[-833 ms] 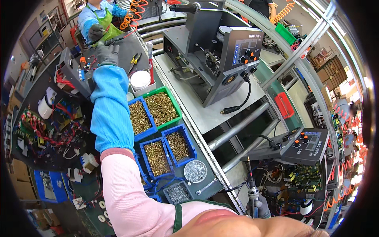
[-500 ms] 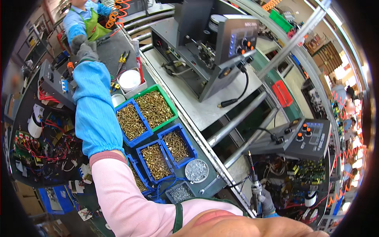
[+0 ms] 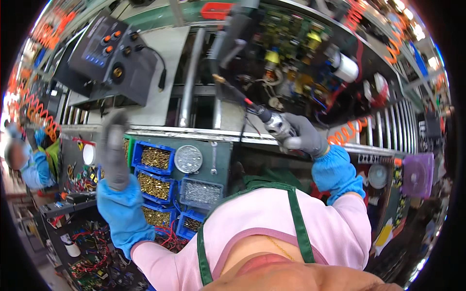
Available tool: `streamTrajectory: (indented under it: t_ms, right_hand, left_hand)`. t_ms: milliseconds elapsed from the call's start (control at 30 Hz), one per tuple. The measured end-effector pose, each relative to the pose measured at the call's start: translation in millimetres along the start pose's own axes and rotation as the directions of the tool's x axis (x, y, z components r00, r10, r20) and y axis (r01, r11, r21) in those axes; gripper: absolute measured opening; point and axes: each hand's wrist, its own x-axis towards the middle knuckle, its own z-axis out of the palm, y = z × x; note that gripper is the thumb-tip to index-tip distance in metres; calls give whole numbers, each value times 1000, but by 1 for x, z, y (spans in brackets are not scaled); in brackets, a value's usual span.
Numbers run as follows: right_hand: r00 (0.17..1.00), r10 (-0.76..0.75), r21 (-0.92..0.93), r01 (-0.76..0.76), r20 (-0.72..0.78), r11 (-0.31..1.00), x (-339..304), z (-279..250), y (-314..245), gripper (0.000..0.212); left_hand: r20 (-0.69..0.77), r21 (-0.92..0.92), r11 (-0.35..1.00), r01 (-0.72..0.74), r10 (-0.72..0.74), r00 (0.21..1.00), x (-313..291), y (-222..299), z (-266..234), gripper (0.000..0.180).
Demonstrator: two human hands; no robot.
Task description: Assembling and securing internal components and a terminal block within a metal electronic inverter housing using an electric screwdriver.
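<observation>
My right hand (image 3: 307,137), in a grey glove, is wrapped round a silver power screwdriver (image 3: 277,125). The tool's long dark shaft points up and left, its tip beside an opened machine housing (image 3: 286,63) with circuit boards and wiring inside. My left hand (image 3: 115,150), also gloved in grey, is raised at the left of the parts bins, blurred, with its fingers stretched out and nothing visible in them. Near it, blue bins (image 3: 171,167) hold brass-coloured screws. A round tin (image 3: 188,159) and a grey tray (image 3: 201,193) hold small silvery parts.
A dark control unit (image 3: 104,58) with orange knobs and a hanging cable stands beyond a metal rail (image 3: 204,131). A wrench (image 3: 214,157) lies by the tin. Another person (image 3: 39,162) works at far left. A purple bin (image 3: 417,175) is at right.
The view has swung to the right. My left arm has drawn back from its far reach to beside the bins. My right hand has come fully into view with the screwdriver.
</observation>
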Motion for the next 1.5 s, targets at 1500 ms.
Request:
streamTrajectory:
  t_ms: [1500]
  right_hand:
    - [-549, 581, 748, -130, -601, 651, -765, -362, 573, 27]
  left_hand:
    - [997, 7, 1000, -26, -5, 80, -373, 82, 783, 25]
